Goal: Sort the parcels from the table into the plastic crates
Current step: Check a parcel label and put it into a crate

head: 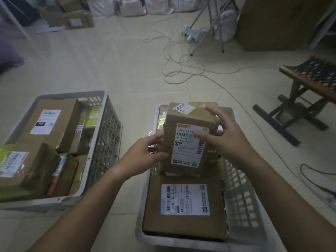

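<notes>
You gripped the box (189,135) with both hands (145,153) (227,140) above the right crate (241,197); released tilted, it could topple off the parcel (183,206) beneath.

Site type: parcel sorting / storage rm, informal, dim light.
Evidence:
- 2 plastic crates on floor, left crate (101,128) & right crate (241,200), both holding taped cardboard parcels w/ barcode shipping labels.
- More cartons (72,19) & white bagged goods (134,6) stacked along far wall.
- Large cardboard box (276,24), far right.
- Pale bare floor (109,66); loose cables (181,70) across it, power strip (192,34), metal stand legs (205,30).
- Low folding wooden stool (307,91), right.
</notes>
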